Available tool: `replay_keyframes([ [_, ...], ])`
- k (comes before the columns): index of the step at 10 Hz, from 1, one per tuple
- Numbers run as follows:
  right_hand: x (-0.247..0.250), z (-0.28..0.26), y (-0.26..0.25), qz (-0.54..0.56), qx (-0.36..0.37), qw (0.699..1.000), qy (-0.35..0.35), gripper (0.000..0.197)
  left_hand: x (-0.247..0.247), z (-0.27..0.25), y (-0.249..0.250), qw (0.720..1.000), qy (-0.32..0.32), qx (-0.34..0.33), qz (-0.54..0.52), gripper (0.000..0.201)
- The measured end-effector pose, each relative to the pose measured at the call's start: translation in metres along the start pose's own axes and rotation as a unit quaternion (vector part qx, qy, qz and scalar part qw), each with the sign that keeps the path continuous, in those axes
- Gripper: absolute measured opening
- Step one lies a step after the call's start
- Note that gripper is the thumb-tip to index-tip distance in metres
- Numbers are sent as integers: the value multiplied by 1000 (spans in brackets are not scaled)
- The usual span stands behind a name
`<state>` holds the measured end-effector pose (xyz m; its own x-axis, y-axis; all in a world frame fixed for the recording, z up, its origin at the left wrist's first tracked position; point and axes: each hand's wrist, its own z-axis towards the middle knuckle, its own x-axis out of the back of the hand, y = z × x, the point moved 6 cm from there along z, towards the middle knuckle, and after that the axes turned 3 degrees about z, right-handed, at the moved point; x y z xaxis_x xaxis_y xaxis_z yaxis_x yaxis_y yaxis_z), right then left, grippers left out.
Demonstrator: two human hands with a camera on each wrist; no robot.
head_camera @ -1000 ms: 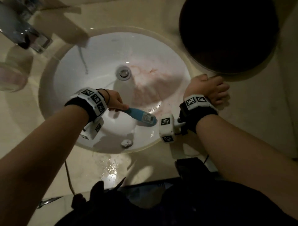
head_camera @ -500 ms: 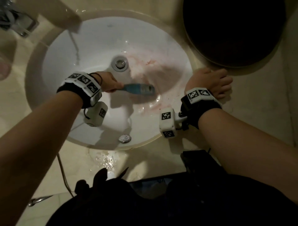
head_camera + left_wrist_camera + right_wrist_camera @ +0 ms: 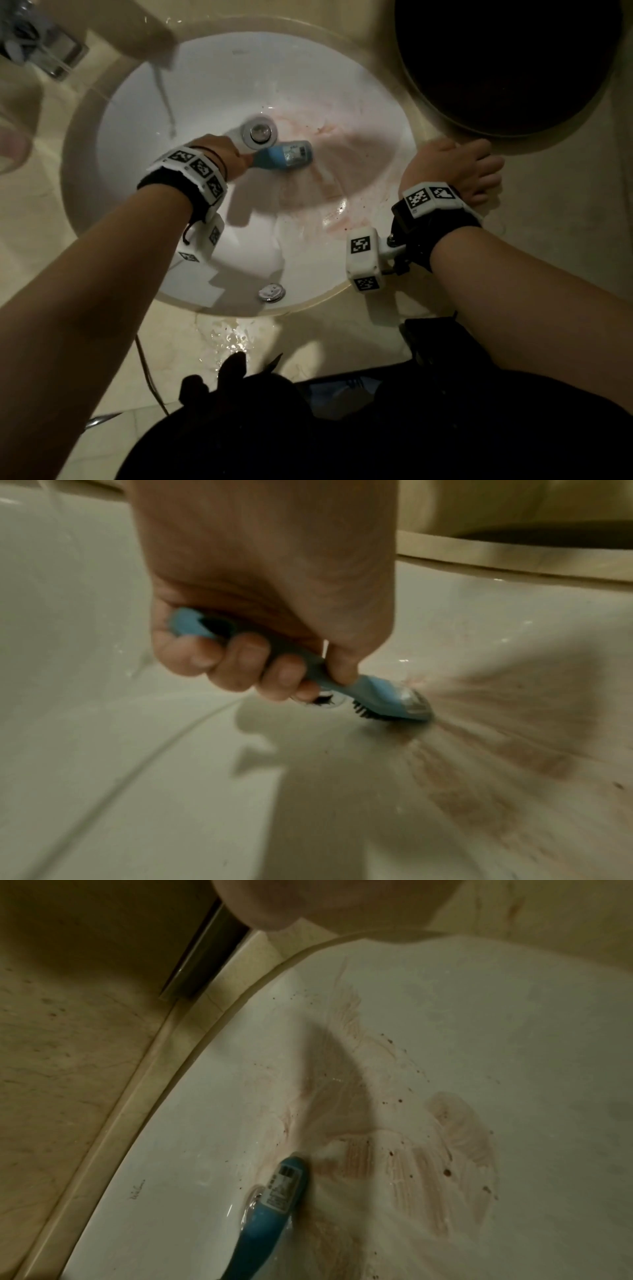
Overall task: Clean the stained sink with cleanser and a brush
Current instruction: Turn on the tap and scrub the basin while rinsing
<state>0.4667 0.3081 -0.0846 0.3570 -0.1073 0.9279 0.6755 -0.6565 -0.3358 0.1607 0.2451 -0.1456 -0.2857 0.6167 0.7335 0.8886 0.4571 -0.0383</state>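
Beige marble countertop [image 3: 548,212] is surrounding the white sink [image 3: 212,85], where my left hand [image 3: 222,156] is gripping the blue brush [image 3: 286,156], its head pressing right of the drain [image 3: 259,132] on the pinkish stain [image 3: 346,164], while my right hand [image 3: 455,168] is resting loose-fingered on the right rim.

You can see a white label [image 3: 283,1188] with a barcode on the brush [image 3: 270,1207] back, print too small to read. A faint maker's mark [image 3: 137,1189] sits on the sink [image 3: 514,1015] wall (illegible script).
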Motion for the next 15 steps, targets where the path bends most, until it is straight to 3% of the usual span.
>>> replay_keyframes([
  [1,-1,0,0,4,-1,1000,-1,37,-2,-3,10,997,-65,-44,-19,44],
  [2,-1,0,0,6,1,1000,1,36,-28,-17,33,978,-169,-123,7,45],
  [3,-2,0,0,2,8,1000,4,35,-50,-23,49,965,-205,-157,47,45],
  [4,-2,0,0,-1,10,1000,5,35,-37,-14,48,981,-109,-141,79,42],
  [6,-3,1,0,-2,9,1000,3,35,-9,3,31,1000,-18,-24,-10,42],
  [7,-3,1,0,-2,10,1000,5,35,-10,1,35,996,-67,-53,-24,33],
  [9,-4,2,0,0,11,1000,10,35,-52,-24,40,961,-248,-120,-5,45],
  [10,-4,2,0,0,12,1000,12,35,-57,-23,35,969,-226,-102,-2,47],
  [13,-5,2,0,1,11,1000,8,36,4,-7,-20,998,-49,19,26,44],
  [14,-4,0,0,9,11,1000,4,37,0,-9,-24,995,-99,-6,3,38],
  [15,-3,0,-1,9,12,1000,11,36,-18,-24,-28,981,-193,-25,1,44],
])
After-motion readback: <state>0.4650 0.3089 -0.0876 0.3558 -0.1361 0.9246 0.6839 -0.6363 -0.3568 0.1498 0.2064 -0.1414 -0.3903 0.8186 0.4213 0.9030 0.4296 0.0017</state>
